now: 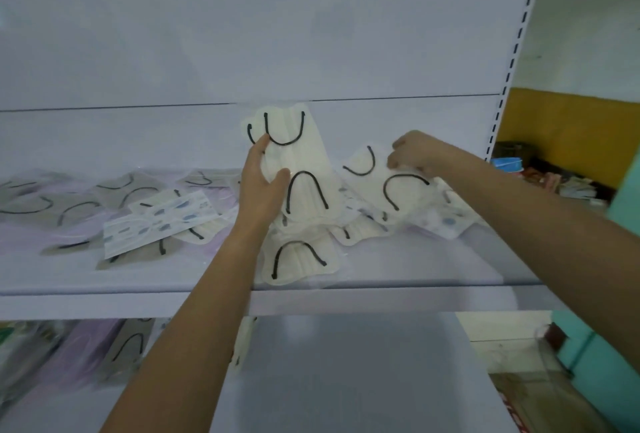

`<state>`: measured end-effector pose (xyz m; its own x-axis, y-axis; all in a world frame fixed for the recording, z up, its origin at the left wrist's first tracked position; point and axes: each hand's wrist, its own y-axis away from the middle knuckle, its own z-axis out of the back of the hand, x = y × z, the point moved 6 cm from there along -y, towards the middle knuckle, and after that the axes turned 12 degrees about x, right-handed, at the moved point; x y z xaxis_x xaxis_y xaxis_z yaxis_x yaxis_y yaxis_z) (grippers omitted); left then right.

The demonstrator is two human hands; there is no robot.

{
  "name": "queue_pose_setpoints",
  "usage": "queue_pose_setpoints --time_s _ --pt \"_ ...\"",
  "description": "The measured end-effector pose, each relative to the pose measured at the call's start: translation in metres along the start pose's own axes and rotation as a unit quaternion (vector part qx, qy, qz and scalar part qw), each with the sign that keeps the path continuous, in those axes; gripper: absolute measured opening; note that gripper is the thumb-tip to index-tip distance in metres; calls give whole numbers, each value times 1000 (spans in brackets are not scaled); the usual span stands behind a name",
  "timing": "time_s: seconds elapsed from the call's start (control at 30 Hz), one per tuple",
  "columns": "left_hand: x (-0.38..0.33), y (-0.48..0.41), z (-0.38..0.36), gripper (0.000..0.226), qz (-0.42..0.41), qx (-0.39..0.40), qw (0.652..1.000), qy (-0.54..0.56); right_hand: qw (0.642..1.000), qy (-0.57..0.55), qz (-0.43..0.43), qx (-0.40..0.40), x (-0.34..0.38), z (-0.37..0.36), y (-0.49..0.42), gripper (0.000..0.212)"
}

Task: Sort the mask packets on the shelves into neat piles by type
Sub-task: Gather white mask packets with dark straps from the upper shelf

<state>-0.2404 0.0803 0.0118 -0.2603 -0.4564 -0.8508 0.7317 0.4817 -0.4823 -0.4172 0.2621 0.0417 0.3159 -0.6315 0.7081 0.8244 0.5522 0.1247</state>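
Head view, upper shelf [415,270], white. From my remote seat I read the left hand [258,183] as gripping a black-looped cream mask packet [304,155], thumb on its front and fingers along its left edge. The packet stands upright near the back panel [138,138], at the middle of the shelf. Just to the right, the right hand [415,152] has its fingers curled and pinches the far edge of a second cream packet [377,187], which is tilted up off a loose heap of packets [440,221]. A third cream packet [299,259] lies flat at the near edge of the shelf, below the left hand. To the left, a blue-printed packet [159,221] lies askew over scattered grey packets [69,200] and lilac packets [20,235]. On the lower shelf [329,380], near left, I make out more packets [104,346]; they are blurred, so beyond lilac and grey tones I cannot tell their types
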Motion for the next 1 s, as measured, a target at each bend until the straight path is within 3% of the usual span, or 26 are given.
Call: queue_pose_setpoints --time_s 0.13,0.27,0.37,0.5,0.57,0.67,0.8,1.0 --pt "3 -3 3 57 -7 -22 1000 2 977 -188 43 -95 -15 82 15 51" --pt "-2 -6 -3 56 -8 -35 999 9 967 -223 -70 -101 -83 116 29 35" --pt "-16 -15 -18 56 -20 -12 1000 19 976 -163 -113 -92 -110 107 33 25" --pt "-42 -27 -53 56 -55 51 997 -17 988 15 -151 -12 -113 65 17 52" --pt "-47 -31 -72 56 -65 74 994 -35 978 133 -158 -12 -103 58 15 54" --pt "-38 -35 -103 57 -49 102 993 -44 962 220 -159 2 -96 55 13 51" --pt "-19 -32 -128 58 -18 102 994 -28 955 232 -183 18 -97 55 12 57" --pt "-20 -33 -126 59 -43 91 994 -49 955 222 -197 12 -101 60 7 63"
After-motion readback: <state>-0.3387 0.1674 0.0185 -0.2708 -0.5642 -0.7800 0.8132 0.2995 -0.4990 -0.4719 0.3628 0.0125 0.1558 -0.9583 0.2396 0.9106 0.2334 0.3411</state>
